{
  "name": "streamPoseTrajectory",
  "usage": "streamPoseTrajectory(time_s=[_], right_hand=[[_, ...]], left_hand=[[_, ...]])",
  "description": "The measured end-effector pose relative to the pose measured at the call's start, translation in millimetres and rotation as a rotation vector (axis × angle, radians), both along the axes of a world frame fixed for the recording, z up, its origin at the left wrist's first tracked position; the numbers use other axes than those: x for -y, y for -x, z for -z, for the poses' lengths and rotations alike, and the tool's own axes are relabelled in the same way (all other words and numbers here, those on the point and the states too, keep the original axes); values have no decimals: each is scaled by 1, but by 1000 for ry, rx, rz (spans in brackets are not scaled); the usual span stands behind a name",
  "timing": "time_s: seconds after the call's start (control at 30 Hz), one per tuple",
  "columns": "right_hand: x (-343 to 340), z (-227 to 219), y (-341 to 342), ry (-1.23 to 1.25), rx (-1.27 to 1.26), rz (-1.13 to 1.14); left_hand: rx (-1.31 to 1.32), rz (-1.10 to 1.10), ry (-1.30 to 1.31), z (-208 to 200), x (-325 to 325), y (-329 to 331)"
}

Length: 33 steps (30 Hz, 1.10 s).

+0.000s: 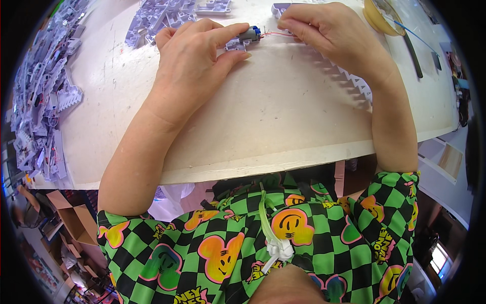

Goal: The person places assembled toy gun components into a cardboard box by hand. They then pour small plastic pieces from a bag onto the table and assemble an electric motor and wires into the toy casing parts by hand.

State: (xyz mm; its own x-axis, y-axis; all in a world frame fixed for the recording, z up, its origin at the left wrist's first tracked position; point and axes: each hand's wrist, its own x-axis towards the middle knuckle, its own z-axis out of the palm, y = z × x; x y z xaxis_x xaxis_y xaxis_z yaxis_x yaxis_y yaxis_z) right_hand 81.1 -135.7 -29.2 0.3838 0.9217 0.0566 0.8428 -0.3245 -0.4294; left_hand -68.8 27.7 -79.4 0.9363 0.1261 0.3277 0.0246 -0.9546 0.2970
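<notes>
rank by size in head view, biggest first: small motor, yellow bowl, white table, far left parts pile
1. White table
2. Parts pile
3. Yellow bowl, partly out of frame
4. Small motor

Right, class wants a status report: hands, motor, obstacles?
Left fingers on the motor; right fingers by its red wires, grip unclear; bowl off right, out of the way.

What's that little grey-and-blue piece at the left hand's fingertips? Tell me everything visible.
The little piece looks like a motor: a rounded grey body, seemingly metal, with blue toward its right end. It lies sideways by a pale plastic part; the left hand touches it with the index finger, thumb just below. Thin red wires run from it toward the right hand.
</notes>
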Motion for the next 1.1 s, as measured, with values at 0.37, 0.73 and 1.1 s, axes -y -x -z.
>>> streamPoseTrajectory(time_s=[0.37, 0.73, 1.1], right_hand=[[-1, 7, -2, -34, 37, -199], [-6, 21, -1, -325, 301, -240], [-5, 21, -9, -383, 452, -299]], left_hand=[[5, 10, -10, 0, 0, 0], [23, 7, -42, 3, 1, -1], [-1, 39, 9, 1, -5, -3]])
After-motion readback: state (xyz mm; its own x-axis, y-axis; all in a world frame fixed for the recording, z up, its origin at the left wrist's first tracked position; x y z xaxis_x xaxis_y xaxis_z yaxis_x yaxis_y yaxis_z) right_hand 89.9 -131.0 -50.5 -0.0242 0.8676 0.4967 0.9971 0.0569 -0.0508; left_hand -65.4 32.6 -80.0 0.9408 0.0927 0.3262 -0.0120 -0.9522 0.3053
